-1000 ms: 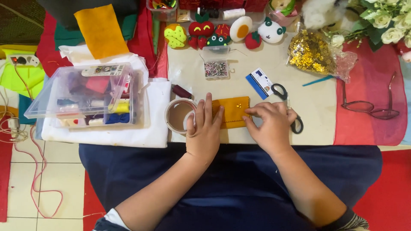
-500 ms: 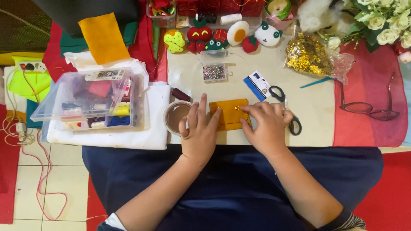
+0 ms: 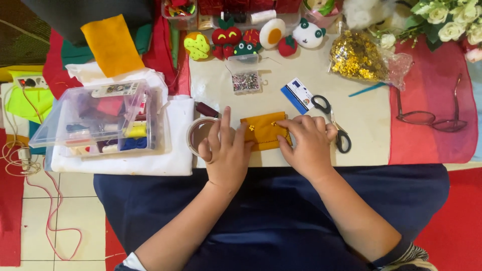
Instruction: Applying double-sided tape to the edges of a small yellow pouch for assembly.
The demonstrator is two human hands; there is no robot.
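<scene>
Pressing flat from the head view, left hand and right hand lay spread-fingered on orange felt piece between them. Two gold sequins sat on it; most looked bare. Scissors just right, tape roll left.

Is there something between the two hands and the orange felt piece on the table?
Nothing visible. Both the left hand and the right hand already rest on the orange felt piece. The round container sits just left of it, and the scissors to its right.
</scene>
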